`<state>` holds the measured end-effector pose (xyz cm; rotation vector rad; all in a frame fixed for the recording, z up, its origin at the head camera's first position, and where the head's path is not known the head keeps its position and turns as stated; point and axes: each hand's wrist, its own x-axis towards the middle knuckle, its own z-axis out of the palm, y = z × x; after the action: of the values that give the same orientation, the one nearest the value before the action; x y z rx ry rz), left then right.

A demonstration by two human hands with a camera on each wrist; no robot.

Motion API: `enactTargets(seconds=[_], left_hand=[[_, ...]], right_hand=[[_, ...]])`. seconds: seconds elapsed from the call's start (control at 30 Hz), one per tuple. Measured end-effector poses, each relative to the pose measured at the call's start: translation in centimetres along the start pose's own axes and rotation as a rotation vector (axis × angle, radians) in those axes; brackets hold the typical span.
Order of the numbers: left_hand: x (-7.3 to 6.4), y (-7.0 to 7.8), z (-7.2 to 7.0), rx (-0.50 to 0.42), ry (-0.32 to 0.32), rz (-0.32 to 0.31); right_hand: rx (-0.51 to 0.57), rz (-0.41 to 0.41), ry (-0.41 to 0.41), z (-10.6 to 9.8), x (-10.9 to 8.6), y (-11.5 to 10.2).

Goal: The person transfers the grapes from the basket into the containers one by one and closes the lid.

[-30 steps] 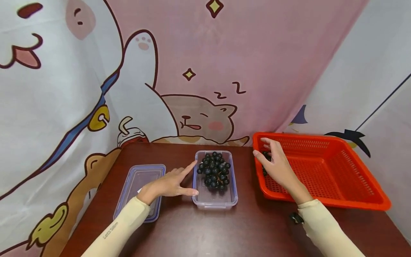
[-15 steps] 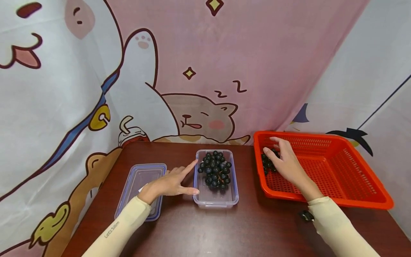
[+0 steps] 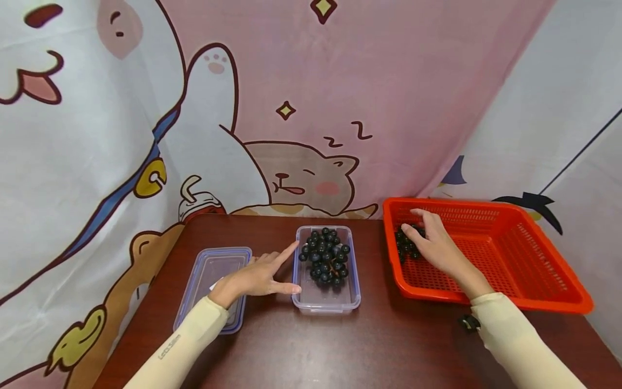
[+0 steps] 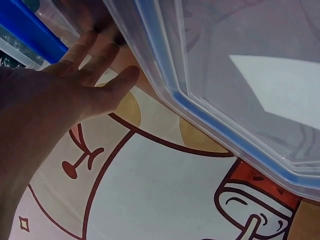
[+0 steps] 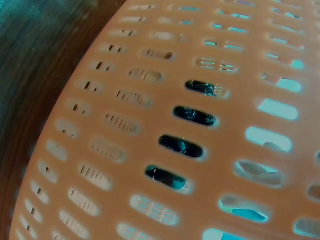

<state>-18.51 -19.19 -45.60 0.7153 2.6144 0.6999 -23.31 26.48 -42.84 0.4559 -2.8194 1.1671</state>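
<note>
Your left hand [image 3: 257, 275] is beside a clear rectangular plastic container with a blue rim [image 3: 320, 309], its thumb and forefinger extended, spread apart, their tips at the left edge. A bunch of round, near-black grapes [image 3: 323, 259] sits inside that container, toward the far end. Your right hand [image 3: 439, 251] is over the left end of an orange-red perforated plastic basket [image 3: 534, 305], its thumb and forefinger apart; whether your hidden fingers touch anything cannot be told. A second bunch of dark round grapes [image 3: 407, 248] lies in that end, partly hidden by this hand. A clear, blue-edged rectangular plastic piece [image 3: 209, 270] rests on the dark reddish-brown tabletop [image 3: 301, 356], partly covered from view by your left forearm.
</note>
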Motion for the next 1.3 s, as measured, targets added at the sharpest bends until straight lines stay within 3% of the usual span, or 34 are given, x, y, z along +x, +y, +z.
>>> enactTargets(seconds=[0.37, 0.67, 1.3], left_hand=[[-0.1, -0.1, 0.1, -0.004, 0.004, 0.000], [0.0, -0.2, 0.3, -0.022, 0.005, 0.004], [0.0, 0.0, 0.2, -0.021, 0.004, 0.006]], right_hand=[[-0.060, 0.033, -0.072, -0.2, 0.4, 1.1], [-0.081, 0.107, -0.161, 0.1, 0.4, 3.5], [-0.060, 0.242, -0.200, -0.6, -0.2, 2.2]])
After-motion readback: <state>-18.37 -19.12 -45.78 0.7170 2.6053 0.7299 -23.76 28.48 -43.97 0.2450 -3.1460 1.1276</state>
